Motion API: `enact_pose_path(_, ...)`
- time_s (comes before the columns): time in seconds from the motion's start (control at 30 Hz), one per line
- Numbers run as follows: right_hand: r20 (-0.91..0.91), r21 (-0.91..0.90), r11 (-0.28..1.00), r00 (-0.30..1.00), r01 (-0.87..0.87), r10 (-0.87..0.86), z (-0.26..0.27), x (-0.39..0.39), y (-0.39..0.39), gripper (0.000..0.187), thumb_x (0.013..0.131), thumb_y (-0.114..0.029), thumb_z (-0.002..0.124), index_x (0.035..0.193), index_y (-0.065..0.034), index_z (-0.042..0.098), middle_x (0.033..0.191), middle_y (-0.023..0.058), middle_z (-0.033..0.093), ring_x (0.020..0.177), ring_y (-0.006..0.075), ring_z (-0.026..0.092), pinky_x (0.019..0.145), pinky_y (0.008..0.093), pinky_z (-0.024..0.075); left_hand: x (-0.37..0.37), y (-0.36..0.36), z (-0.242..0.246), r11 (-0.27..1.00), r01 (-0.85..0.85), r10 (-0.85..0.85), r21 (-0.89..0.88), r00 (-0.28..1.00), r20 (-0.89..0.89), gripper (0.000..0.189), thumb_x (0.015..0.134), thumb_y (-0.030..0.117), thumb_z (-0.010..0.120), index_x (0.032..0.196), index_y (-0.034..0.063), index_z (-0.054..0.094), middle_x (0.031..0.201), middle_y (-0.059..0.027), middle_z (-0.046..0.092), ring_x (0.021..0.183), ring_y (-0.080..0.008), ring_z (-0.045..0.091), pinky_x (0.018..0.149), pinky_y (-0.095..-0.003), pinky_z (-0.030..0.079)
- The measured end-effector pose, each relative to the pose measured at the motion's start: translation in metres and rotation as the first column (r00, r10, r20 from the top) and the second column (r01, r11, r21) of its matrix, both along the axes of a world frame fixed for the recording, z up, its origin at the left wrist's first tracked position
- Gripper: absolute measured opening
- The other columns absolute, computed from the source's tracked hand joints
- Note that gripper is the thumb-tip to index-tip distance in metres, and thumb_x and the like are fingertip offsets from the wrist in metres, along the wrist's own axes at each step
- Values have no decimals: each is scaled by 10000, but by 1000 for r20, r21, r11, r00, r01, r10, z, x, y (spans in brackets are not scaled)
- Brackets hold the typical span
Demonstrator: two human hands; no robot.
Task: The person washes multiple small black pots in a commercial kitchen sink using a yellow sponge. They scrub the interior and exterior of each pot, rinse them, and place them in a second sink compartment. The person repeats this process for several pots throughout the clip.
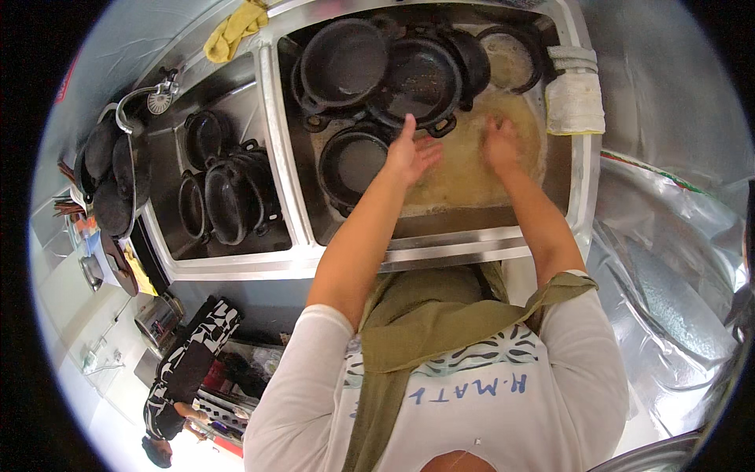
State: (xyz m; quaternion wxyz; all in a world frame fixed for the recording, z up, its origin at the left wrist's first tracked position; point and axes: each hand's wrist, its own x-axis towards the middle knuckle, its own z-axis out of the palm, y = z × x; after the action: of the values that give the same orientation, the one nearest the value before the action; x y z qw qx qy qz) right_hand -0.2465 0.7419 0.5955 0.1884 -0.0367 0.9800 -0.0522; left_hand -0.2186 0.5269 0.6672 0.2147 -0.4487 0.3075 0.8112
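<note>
My left hand (411, 156) is held over the right sink basin with its fingers apart and nothing in it. Close above it lies a black cast-iron pan (422, 79) with a loop handle. To the right, my right hand (501, 143) is low at the cloudy yellowish water (466, 183). Its fingers are bent and blurred, so whether it grips anything cannot be seen. A deep round black pan (345, 65) leans on others at the back left. Another pan (355, 162) sits beside my left forearm. A pan holding foamy water (535, 59) stands at the back right.
Several black pans (227, 200) are stacked in the left basin, past the metal divider (288, 159). A faucet (124, 112) arches beside it. Yellow gloves (236, 29) and a folded white cloth (575, 103) lie on the rim. More dark pans (115, 171) stand far left. Another person (189, 366) is behind, left.
</note>
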Motion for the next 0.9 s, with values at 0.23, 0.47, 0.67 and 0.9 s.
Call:
enact_pose_path(0.23, 187, -285, 957, 982, 56, -2, 18, 1, 23, 597, 722, -221, 638, 1269, -161, 406, 1264, 203, 373, 1129, 379, 415, 910, 432, 404, -23, -9, -10, 958, -237, 243, 158, 970, -15, 261, 799, 101, 459, 1022, -32, 424, 1048, -177, 512, 897, -309, 532, 784, -428, 484)
enact_pose_path(0.47, 270, -248, 949, 954, 197, -127, 0, -14, 68, 692, 706, -273, 671, 1304, -125, 357, 1292, 208, 372, 1165, 392, 389, 950, 454, 370, 14, -17, 41, 998, 26, -36, 57, 984, 177, 254, 758, 137, 509, 994, 48, 490, 1006, -109, 540, 938, -240, 524, 828, -414, 447)
enact_pose_path(0.67, 332, -333, 912, 935, 239, -124, 47, -19, 69, 619, 719, -287, 640, 1264, -94, 419, 1226, 235, 445, 1141, 373, 420, 943, 426, 373, 30, -10, 36, 979, 204, -202, 21, 939, 278, 276, 774, 142, 511, 1027, 39, 469, 1002, -134, 532, 892, -278, 542, 730, -380, 511)
enact_pose_path(0.9, 382, -569, 762, 920, 309, -87, 39, 8, 81, 590, 710, -278, 631, 1242, -101, 450, 1157, 210, 508, 1099, 367, 457, 920, 400, 389, 52, 3, 60, 934, 328, -276, -143, 915, 293, 357, 765, 165, 542, 1076, 57, 404, 989, -144, 528, 810, -297, 594, 606, -464, 538)
